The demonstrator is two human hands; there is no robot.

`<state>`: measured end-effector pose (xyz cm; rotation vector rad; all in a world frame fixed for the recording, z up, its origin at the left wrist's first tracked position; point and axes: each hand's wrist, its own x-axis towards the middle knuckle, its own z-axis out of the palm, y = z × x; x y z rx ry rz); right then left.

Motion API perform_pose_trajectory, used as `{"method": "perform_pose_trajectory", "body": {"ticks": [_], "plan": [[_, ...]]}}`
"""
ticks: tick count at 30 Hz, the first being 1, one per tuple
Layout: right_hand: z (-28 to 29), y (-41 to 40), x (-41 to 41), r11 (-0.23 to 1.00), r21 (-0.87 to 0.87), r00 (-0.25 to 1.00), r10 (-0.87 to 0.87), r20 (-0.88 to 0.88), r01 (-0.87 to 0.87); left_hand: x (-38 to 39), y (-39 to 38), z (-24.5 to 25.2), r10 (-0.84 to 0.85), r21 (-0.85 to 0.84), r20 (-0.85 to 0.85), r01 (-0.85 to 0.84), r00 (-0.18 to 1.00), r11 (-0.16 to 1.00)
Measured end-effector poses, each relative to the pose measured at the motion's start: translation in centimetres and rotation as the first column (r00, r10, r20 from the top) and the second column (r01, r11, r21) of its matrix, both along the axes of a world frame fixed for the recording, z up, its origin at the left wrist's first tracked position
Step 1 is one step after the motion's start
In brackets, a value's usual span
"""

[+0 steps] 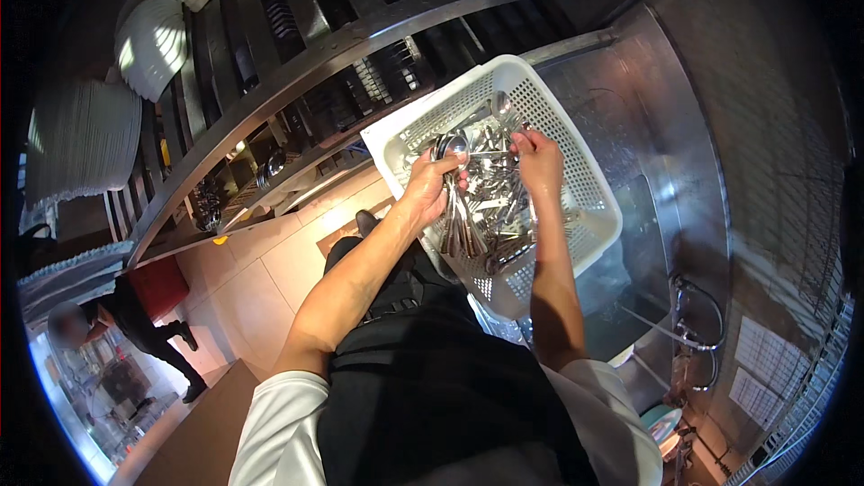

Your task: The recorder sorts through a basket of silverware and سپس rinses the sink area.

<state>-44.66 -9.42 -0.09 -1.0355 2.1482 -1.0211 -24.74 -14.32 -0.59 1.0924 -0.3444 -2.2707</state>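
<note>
A white perforated plastic basket [586,169] sits in front of me with a heap of loose metal cutlery [496,206] inside. Over its left part, my left hand [432,185] grips a bunch of metal spoons [464,226], bowls up by the thumb and handles fanning down. My right hand [542,165] is above the basket's right side, its thumb and fingertips pinched on a piece of cutlery. Which kind that piece is, I cannot tell. Another spoon [501,104] shows its bowl near the basket's far end.
A slatted metal rack [270,98] holding stacked white dishes [84,138] runs along the left and far side. To the right are a metal sink [617,270] and a tap [688,337]. Another person [145,320] is at the far left, beyond the tiled floor [250,277].
</note>
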Motion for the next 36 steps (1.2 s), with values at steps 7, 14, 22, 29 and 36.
{"method": "perform_pose_trajectory", "body": {"ticks": [7,14,22,29,36], "plan": [[-5.8,-8.6,0.8,0.910,0.410,0.803,0.284,-0.524,-0.055,3.2,-1.3,1.5,-0.106,0.067,-0.274,0.129,0.956,0.989],[-5.1,-7.8,-0.2,0.866,0.479,0.638,0.451,-0.624,-0.144,3.7,0.8,4.9,0.035,-0.072,-0.227,-0.053,0.973,0.996],[9.3,-2.9,5.5,0.856,-0.258,0.821,0.281,-0.498,-0.449,7.9,1.3,6.5,0.272,-0.159,-0.107,-0.286,0.956,0.945],[11.0,-0.2,20.2,0.718,-0.064,0.649,0.584,-0.488,-0.693,12.7,1.3,7.8,0.361,-0.149,-0.273,-0.410,0.892,0.900],[8.0,0.3,30.7,0.473,-0.129,0.481,0.775,-0.409,-0.872,23.7,2.4,2.2,0.502,-0.095,0.006,-0.499,0.865,0.861]]}}
